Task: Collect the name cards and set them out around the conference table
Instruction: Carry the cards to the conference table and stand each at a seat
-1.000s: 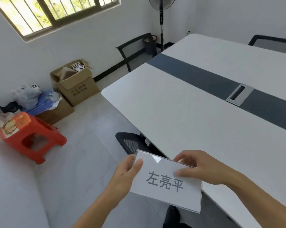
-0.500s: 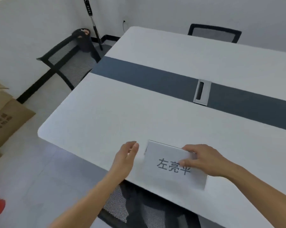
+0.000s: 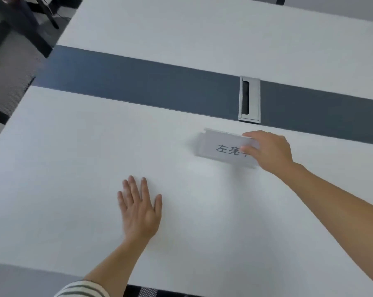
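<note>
Conference table [image 3: 95, 151]: white top, crossed left to right by a dark blue-grey band [image 3: 138, 86] at mid-depth. Near edge runs along the bottom of the view.

Cable port [image 3: 249, 99]: silver rectangular frame with a dark slot, set in the band, right of centre.

Name card [image 3: 222, 147]: white card in a clear tent-style holder, printed with dark Chinese characters, the last one partly covered by fingers. It is on the white surface just near of the band and slightly near-left of the cable port. Its lower edge appears to meet the tabletop; whether it is fully set down cannot be told.

Right hand [image 3: 269, 151]: reaches in from the right, closed on the right end of the name card, thumb on the printed face, fingers over the top edge.

Left hand [image 3: 139, 207]: spread flat, palm down, fingers extended and slightly apart, holding nothing, on or just above the white surface well left and near of the card. A striped sleeve [image 3: 82, 289] shows at the bottom edge.

Chair [image 3: 11, 67]: black mesh, partly visible beyond the table's far-left corner.
</note>
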{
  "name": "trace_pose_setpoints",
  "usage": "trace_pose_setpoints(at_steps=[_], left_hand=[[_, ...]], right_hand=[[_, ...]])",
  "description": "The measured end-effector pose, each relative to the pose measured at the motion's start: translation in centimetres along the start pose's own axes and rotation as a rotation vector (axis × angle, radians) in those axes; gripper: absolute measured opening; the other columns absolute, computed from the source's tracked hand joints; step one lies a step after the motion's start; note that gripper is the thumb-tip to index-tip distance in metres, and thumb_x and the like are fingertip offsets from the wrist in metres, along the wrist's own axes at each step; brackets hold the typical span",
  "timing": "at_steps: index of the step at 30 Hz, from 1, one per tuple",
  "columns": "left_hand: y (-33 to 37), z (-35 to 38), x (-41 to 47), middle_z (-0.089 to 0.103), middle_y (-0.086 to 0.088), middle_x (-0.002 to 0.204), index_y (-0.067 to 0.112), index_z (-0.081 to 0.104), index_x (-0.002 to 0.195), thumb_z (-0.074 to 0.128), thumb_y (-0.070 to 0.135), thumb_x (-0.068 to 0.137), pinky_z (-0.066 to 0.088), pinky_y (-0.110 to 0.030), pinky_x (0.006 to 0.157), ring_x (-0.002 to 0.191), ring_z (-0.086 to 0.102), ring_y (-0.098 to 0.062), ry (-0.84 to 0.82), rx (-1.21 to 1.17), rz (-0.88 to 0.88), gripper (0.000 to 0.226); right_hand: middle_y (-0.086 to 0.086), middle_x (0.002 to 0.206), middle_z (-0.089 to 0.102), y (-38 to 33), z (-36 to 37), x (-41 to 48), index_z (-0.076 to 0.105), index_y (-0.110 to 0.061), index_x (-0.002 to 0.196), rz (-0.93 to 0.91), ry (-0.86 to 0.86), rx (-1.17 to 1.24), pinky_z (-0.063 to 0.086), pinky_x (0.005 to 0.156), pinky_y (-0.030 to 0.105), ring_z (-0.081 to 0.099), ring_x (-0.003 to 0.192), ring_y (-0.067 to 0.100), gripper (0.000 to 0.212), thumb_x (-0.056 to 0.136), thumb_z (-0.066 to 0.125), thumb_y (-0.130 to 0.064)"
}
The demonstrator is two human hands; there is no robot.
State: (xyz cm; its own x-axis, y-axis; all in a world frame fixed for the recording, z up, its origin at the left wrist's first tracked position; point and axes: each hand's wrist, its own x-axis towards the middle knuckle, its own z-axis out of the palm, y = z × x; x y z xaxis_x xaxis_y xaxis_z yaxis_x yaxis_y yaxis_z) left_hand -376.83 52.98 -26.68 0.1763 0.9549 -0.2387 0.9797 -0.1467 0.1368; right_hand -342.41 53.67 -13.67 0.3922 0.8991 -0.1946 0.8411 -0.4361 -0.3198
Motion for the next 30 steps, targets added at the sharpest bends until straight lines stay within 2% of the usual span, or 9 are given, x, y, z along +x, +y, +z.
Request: trace_pose_setpoints(at_steps=[3,6,9,11,14,19,30], left_hand=[[0.0,0.3,0.2,0.010,-0.019,0.161,0.012,0.016,0.152,0.020,0.053,0.093,-0.003,-0.047,0.120,0.149,0.002,-0.033,0.014,0.026,0.003,0.072],[0.1,0.3,0.2,0.012,-0.019,0.160,0.011,0.020,0.151,0.018,0.054,0.093,-0.005,-0.044,0.119,0.149,0.005,-0.033,0.020,0.030,-0.003,0.073],[0.0,0.2,0.2,0.013,-0.019,0.160,0.011,0.020,0.151,0.012,0.056,0.093,-0.003,-0.045,0.119,0.149,0.006,-0.033,0.008,0.043,-0.008,0.074],[0.1,0.1,0.2,0.015,-0.019,0.160,0.011,0.021,0.151,0.009,0.057,0.093,-0.002,-0.045,0.119,0.149,0.006,-0.033,0.007,0.039,-0.009,0.075],[0.1,0.0,0.2,0.014,-0.019,0.160,0.011,0.021,0.151,0.007,0.058,0.093,-0.001,-0.045,0.119,0.149,0.006,-0.032,0.001,0.039,-0.014,0.076],[0.3,-0.2,0.2,0.017,-0.019,0.159,0.012,0.023,0.150,0.007,0.059,0.092,-0.002,-0.044,0.119,0.148,0.009,-0.033,-0.001,0.029,-0.021,0.077],[0.2,-0.1,0.2,0.019,-0.019,0.159,0.011,0.026,0.150,0.006,0.060,0.092,-0.004,-0.043,0.119,0.148,0.009,-0.033,0.007,0.015,-0.012,0.078]], right_hand=[[-0.001,0.126,0.067,0.3,1.0,3.1,0.063,-0.024,0.124,-0.008,-0.003,-0.008,0.037,0.099,0.038,0.059,0.113,0.027,0.038,0.089,0.063,-0.039],[0.001,0.133,0.063,0.7,1.7,5.1,0.059,-0.024,0.130,-0.015,-0.002,-0.030,0.030,0.105,0.042,0.053,0.123,0.028,0.043,0.090,0.060,-0.042],[0.006,0.154,0.039,0.6,2.3,4.7,0.038,-0.027,0.146,-0.055,0.061,-0.221,0.014,0.113,0.057,0.025,0.145,0.033,0.057,0.094,0.050,-0.046],[0.011,0.162,0.020,0.1,3.0,2.9,0.024,-0.027,0.152,-0.103,0.109,-0.289,0.008,0.114,0.062,0.008,0.149,0.037,0.065,0.094,0.045,-0.050],[0.012,0.164,0.000,-0.1,4.8,1.1,0.015,-0.026,0.154,-0.154,0.043,-0.347,0.006,0.114,0.063,-0.006,0.149,0.039,0.076,0.091,0.043,-0.058],[0.011,0.164,0.001,0.7,4.7,3.4,0.009,-0.024,0.155,-0.130,0.043,-0.347,0.006,0.117,0.060,-0.006,0.149,0.037,0.083,0.089,0.042,-0.063],[0.012,0.164,0.001,0.4,4.7,3.4,0.011,-0.023,0.155,-0.133,0.034,-0.362,0.007,0.117,0.059,-0.006,0.149,0.039,0.085,0.087,0.046,-0.062]])
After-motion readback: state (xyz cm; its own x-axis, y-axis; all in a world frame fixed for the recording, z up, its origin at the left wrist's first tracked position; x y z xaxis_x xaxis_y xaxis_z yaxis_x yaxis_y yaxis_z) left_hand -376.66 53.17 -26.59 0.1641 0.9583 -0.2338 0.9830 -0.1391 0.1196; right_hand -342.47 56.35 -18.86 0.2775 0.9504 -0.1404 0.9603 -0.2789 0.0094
